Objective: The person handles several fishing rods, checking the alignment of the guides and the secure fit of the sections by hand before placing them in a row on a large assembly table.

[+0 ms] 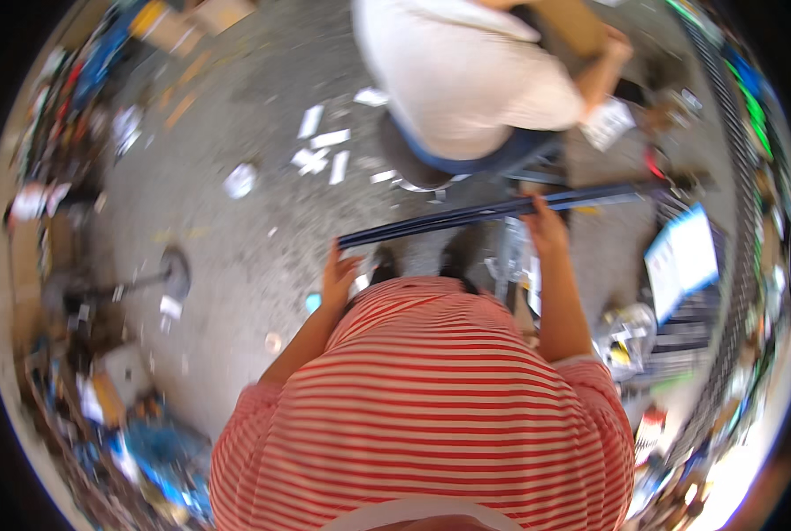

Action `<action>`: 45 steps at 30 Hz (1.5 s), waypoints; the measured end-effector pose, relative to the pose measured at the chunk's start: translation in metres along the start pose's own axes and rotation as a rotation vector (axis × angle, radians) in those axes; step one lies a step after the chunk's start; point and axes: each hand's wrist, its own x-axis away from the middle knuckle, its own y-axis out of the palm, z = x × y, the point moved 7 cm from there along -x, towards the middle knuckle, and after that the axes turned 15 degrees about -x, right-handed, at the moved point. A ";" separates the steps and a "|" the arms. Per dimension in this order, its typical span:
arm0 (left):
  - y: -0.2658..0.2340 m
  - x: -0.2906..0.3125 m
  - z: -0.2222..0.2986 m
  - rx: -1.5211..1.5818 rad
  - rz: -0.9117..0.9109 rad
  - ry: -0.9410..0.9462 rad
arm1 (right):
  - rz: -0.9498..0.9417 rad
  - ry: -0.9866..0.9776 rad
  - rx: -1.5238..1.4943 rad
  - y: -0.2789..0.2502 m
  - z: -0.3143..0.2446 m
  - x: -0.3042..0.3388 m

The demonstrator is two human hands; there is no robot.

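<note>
A bundle of long, thin dark bars (439,219) stretches across in front of my body, its right end a little farther away than its left. My left hand (338,271) is at the bundle's left end, fingers closed against it. Farther along to the right, my right hand (546,228) grips the bars from below, thumb up along the near side. What the bars are made of cannot be told, and the right end blurs into items near a workbench edge. Just beyond the bars sits a person in a white shirt (453,80), bent over a cardboard piece (572,35).
White paper scraps (329,139) litter the grey floor (227,115). A round-based stand (175,274) is on the left, near a blue plastic bag (161,451). To the right lie a white-and-blue sheet (683,261) and a clear bag (627,341). Crowded shelves line both sides.
</note>
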 end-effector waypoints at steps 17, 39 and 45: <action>-0.013 0.008 0.013 -0.246 0.117 -0.005 | 0.133 -0.044 -0.158 0.024 0.011 0.018; 0.046 0.068 0.188 -1.536 -0.100 0.567 | 0.401 -0.598 -0.394 -0.010 -0.230 0.032; 0.025 0.106 0.205 -1.409 -0.203 0.445 | 0.352 -0.595 -0.395 0.010 -0.309 0.062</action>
